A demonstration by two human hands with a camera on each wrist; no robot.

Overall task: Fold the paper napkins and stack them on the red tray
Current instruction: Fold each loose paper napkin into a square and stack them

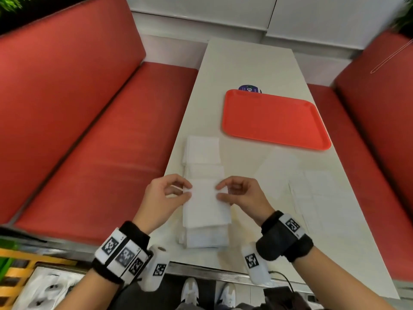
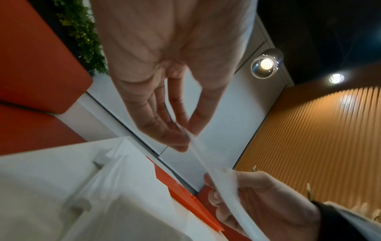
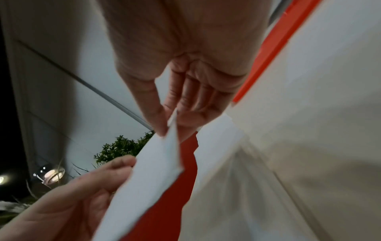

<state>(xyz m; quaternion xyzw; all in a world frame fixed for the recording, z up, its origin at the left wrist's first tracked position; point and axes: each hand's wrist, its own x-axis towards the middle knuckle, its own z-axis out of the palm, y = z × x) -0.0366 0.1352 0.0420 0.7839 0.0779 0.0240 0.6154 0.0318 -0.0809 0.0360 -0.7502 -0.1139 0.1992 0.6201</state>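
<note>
I hold one white paper napkin [image 1: 204, 204] lifted above the table, near its front edge. My left hand [image 1: 186, 191] pinches the napkin's left top corner between thumb and fingers. My right hand [image 1: 220, 191] pinches the right top corner. In the left wrist view the napkin [image 2: 216, 171] runs edge-on from my left hand [image 2: 186, 132] to the other hand. The right wrist view shows the napkin [image 3: 148, 176] hanging from my right hand [image 3: 170, 124]. More white napkins [image 1: 203, 153] lie in a row on the table beneath. The red tray [image 1: 274, 119] lies bare farther back to the right.
The white table [image 1: 245, 63] runs away from me between two red benches [image 1: 89, 142]. A dark round object [image 1: 249, 88] peeks out behind the tray. Faint flat sheets [image 1: 312, 193] lie on the table at the right.
</note>
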